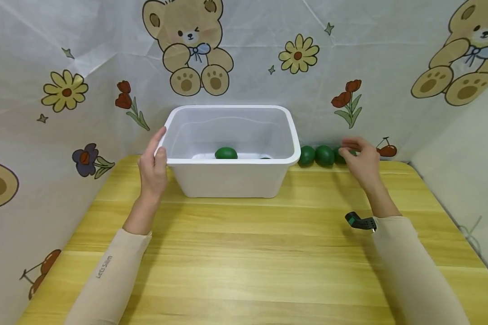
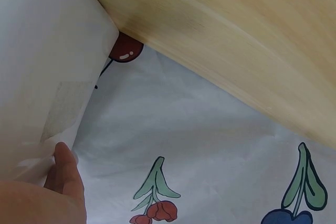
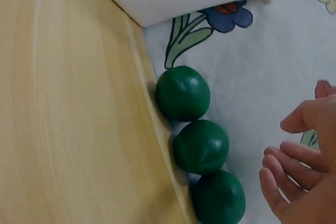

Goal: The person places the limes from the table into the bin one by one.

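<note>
Three glossy dark-green balls (image 1: 324,155) sit in a touching row at the back of the counter (image 1: 244,253), right of centre in the head view, just beside the white plastic tub (image 1: 232,181). From where I stand, the hands are well apart: the left hand (image 1: 152,171) grips the tub's rim left of centre, while the right hand (image 1: 364,163) hovers near the row with loose, parted fingers. Another green ball (image 1: 226,153) lies inside the tub, mid-frame.
</note>
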Action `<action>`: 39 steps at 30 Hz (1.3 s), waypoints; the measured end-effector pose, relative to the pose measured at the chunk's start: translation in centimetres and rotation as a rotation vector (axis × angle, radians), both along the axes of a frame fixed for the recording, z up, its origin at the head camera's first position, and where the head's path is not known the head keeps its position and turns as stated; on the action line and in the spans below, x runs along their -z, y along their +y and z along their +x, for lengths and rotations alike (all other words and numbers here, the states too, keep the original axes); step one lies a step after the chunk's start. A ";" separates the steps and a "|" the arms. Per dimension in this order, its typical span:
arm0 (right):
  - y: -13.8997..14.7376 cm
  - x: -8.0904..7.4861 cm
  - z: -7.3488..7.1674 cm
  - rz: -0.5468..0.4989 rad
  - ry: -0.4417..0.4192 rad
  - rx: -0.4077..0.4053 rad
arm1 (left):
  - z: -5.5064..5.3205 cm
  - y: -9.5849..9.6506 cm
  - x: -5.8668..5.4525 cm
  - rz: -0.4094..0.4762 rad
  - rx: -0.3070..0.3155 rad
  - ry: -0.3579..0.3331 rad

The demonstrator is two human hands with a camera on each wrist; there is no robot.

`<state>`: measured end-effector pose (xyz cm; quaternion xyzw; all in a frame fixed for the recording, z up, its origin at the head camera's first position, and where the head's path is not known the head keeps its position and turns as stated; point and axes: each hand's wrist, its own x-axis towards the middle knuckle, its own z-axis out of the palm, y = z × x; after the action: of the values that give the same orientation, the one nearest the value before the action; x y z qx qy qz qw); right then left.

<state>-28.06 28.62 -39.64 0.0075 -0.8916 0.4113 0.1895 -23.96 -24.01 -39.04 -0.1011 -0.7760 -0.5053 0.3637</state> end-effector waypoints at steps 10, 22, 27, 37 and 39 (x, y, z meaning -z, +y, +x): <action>2.2 2.5 -1.2 -0.115 -0.149 0.143 | 0.0 -0.2 0.1 -0.002 -0.005 -0.012; 4.1 4.1 -3.1 -0.057 -0.247 -0.028 | 0.2 -0.3 0.2 -0.005 -0.001 0.006; 4.1 4.4 -3.6 -0.100 -0.286 -0.003 | 0.1 -0.3 0.2 -0.006 0.007 -0.003; 3.8 4.8 -4.1 -0.070 -0.281 0.054 | -0.1 -0.2 0.1 -0.003 0.023 0.020; 3.9 4.7 -4.0 -0.059 -0.281 0.080 | -0.1 -0.1 0.0 -0.004 0.021 0.023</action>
<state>-32.07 32.48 -44.33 -0.0915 -0.8963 0.4266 0.0791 -24.10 -24.16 -39.09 -0.1158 -0.7716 -0.5066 0.3669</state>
